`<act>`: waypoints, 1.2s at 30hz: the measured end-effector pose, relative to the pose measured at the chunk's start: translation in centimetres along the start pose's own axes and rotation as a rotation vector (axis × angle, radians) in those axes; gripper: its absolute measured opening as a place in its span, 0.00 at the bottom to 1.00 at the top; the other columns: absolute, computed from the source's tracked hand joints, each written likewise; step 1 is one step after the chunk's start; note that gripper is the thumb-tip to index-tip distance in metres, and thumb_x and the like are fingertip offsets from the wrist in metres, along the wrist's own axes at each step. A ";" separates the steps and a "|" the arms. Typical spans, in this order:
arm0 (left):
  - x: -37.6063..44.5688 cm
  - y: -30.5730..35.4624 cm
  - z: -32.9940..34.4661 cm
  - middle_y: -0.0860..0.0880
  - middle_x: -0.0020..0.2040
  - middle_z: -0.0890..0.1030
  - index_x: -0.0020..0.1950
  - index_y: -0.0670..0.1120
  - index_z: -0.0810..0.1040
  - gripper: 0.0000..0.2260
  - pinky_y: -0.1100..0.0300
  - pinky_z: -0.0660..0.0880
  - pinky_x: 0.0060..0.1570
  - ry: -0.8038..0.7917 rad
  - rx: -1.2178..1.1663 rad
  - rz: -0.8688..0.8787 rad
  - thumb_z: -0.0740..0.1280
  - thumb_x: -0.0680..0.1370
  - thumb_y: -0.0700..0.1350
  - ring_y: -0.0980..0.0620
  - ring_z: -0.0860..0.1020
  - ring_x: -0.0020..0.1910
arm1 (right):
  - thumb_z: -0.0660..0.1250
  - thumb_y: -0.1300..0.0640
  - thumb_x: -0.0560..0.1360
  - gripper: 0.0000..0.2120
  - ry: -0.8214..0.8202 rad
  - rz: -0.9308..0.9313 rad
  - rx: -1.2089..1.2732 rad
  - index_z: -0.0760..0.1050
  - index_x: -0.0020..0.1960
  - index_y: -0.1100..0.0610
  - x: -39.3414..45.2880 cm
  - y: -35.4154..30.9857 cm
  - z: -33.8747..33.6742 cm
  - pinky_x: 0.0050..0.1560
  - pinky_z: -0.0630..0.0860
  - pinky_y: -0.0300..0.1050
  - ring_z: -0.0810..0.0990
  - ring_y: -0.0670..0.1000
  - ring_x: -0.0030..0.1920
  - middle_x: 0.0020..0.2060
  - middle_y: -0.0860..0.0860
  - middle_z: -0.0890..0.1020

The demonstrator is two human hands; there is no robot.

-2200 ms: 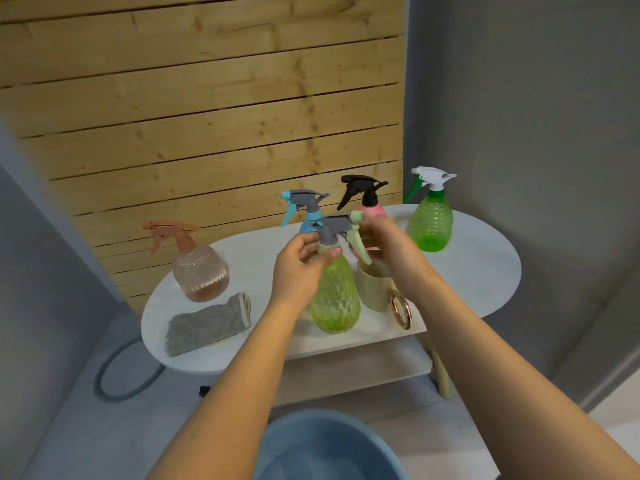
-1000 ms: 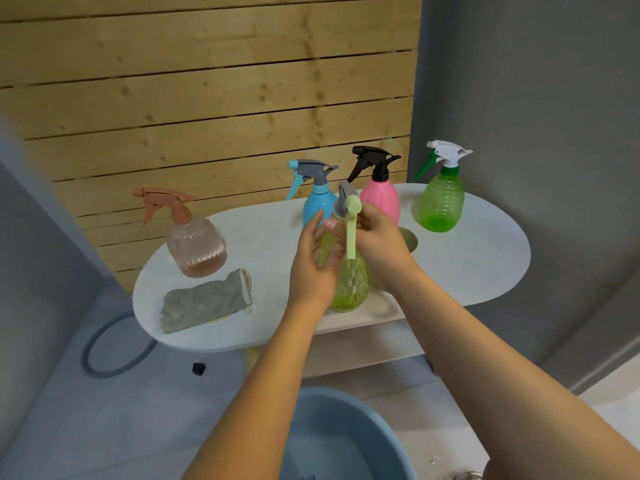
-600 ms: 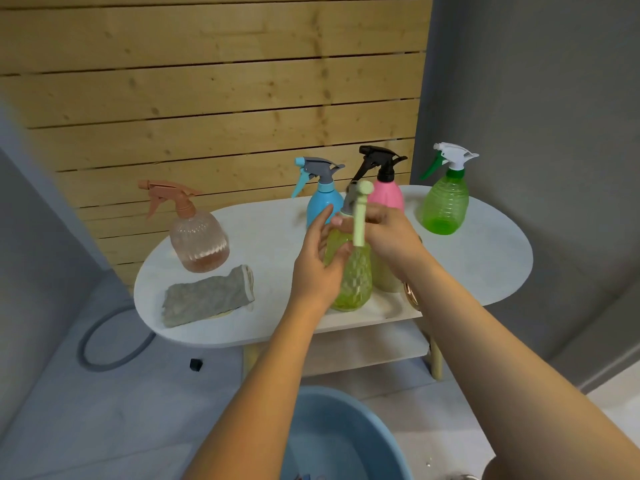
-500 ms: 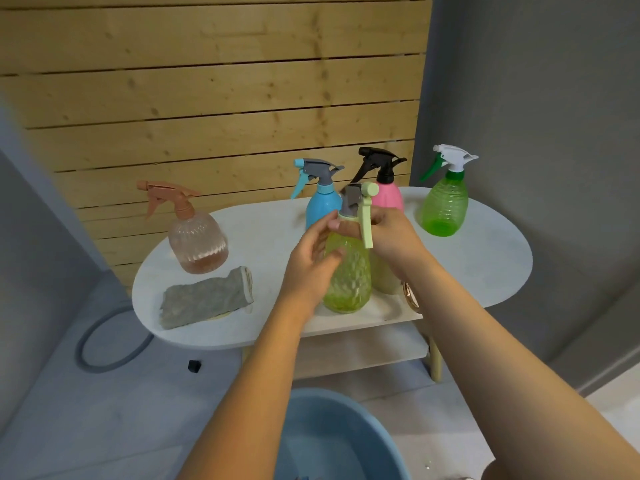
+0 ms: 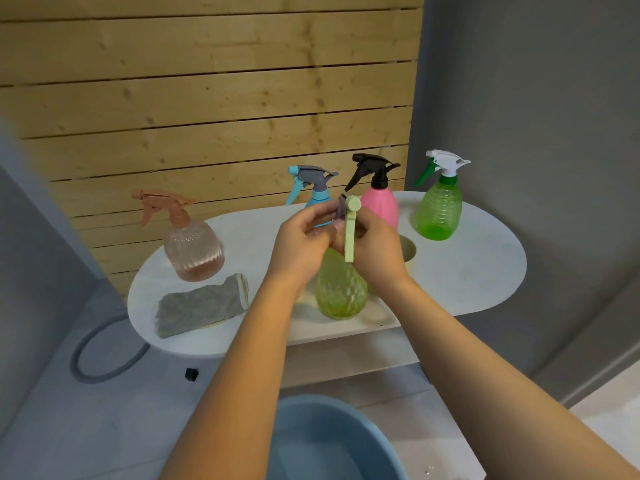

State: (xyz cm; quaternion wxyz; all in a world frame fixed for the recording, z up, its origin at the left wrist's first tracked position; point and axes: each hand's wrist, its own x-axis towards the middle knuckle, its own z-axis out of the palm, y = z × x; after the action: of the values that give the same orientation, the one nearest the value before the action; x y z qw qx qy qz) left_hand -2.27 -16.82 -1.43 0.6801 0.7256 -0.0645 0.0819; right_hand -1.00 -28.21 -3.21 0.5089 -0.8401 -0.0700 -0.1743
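Spray bottle [image 5: 341, 289] upright, axis vert., nozzle [image 5: 354, 204] toward camera; L hand [image 5: 300, 249] & R hand [image 5: 378, 252] grip its top

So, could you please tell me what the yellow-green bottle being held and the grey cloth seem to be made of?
The yellow-green bottle: likely clear tinted plastic, glossy; light passes through and its faceted surface glints. The grey cloth: soft woven or knitted fabric, matte; it lies folded with a fuzzy texture.

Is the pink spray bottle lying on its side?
No, the pink spray bottle stands upright on the white table, with its black trigger head on top.
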 end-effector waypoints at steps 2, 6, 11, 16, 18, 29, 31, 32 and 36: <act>0.2 0.2 -0.2 0.51 0.52 0.83 0.56 0.49 0.79 0.12 0.58 0.77 0.51 -0.008 -0.045 -0.032 0.67 0.76 0.35 0.54 0.81 0.50 | 0.73 0.52 0.71 0.17 -0.088 0.001 0.026 0.76 0.55 0.60 -0.1 0.4 -0.8 0.43 0.74 0.42 0.80 0.49 0.45 0.45 0.54 0.83; 0.5 0.2 -0.2 0.48 0.53 0.81 0.57 0.47 0.79 0.12 0.54 0.78 0.54 -0.012 -0.044 -0.044 0.67 0.76 0.37 0.52 0.80 0.52 | 0.64 0.67 0.76 0.19 -0.305 0.119 0.609 0.71 0.66 0.62 -0.3 0.6 -2.3 0.52 0.76 0.37 0.79 0.47 0.57 0.58 0.55 0.80; 0.2 -0.3 0.2 0.50 0.42 0.75 0.55 0.51 0.79 0.11 0.56 0.75 0.52 0.040 -0.115 -0.066 0.66 0.77 0.37 0.54 0.76 0.46 | 0.60 0.65 0.78 0.15 -0.328 0.111 0.678 0.75 0.62 0.57 0.2 0.2 -2.1 0.52 0.77 0.38 0.81 0.47 0.54 0.52 0.51 0.83; -1.0 -3.3 0.1 0.52 0.54 0.79 0.65 0.48 0.71 0.19 0.67 0.74 0.50 -0.102 -0.181 -0.146 0.65 0.77 0.33 0.59 0.77 0.53 | 0.69 0.64 0.73 0.06 -0.225 0.148 0.632 0.76 0.49 0.56 0.4 0.8 -1.4 0.52 0.74 0.41 0.77 0.48 0.45 0.42 0.52 0.79; -1.6 -4.4 0.0 0.56 0.61 0.76 0.71 0.51 0.66 0.24 0.70 0.74 0.51 -0.182 -0.095 -0.144 0.66 0.77 0.37 0.64 0.75 0.58 | 0.75 0.60 0.68 0.15 -0.165 0.192 0.612 0.74 0.52 0.58 0.4 0.8 -0.8 0.54 0.75 0.48 0.77 0.51 0.46 0.44 0.56 0.78; -2.2 -4.6 0.3 0.71 0.54 0.68 0.66 0.61 0.61 0.23 0.79 0.69 0.45 -0.156 -0.037 -0.094 0.65 0.79 0.40 0.83 0.68 0.47 | 0.75 0.54 0.69 0.17 0.048 0.113 0.442 0.67 0.37 0.60 -0.8 -0.2 0.9 0.29 0.62 0.37 0.62 0.45 0.30 0.29 0.51 0.63; -2.2 -4.7 0.4 0.71 0.56 0.69 0.68 0.60 0.61 0.24 0.77 0.68 0.50 -0.158 -0.034 -0.094 0.65 0.78 0.41 0.79 0.67 0.51 | 0.74 0.53 0.70 0.18 0.052 0.076 0.380 0.67 0.38 0.62 -0.9 -0.1 0.8 0.31 0.61 0.40 0.62 0.46 0.31 0.30 0.53 0.63; -2.1 -4.7 0.3 0.71 0.56 0.69 0.68 0.60 0.62 0.24 0.75 0.68 0.54 -0.157 -0.033 -0.095 0.66 0.78 0.41 0.77 0.68 0.52 | 0.72 0.52 0.71 0.17 0.044 0.053 0.343 0.69 0.40 0.64 -1.0 0.0 0.8 0.32 0.61 0.40 0.63 0.46 0.32 0.31 0.53 0.65; -2.0 -4.8 0.2 0.69 0.55 0.73 0.64 0.61 0.65 0.20 0.67 0.69 0.58 -0.164 -0.020 -0.102 0.66 0.78 0.42 0.75 0.71 0.53 | 0.64 0.47 0.75 0.18 -0.029 0.066 0.360 0.75 0.55 0.61 -1.6 0.1 0.6 0.49 0.74 0.47 0.77 0.46 0.42 0.42 0.55 0.80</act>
State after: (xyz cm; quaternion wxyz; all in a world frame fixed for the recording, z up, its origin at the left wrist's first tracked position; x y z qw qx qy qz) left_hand -3.21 -16.70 -6.49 0.6829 0.7255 -0.0839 -0.0132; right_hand -2.32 -27.64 -4.12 0.6555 -0.7396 -0.0800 -0.1300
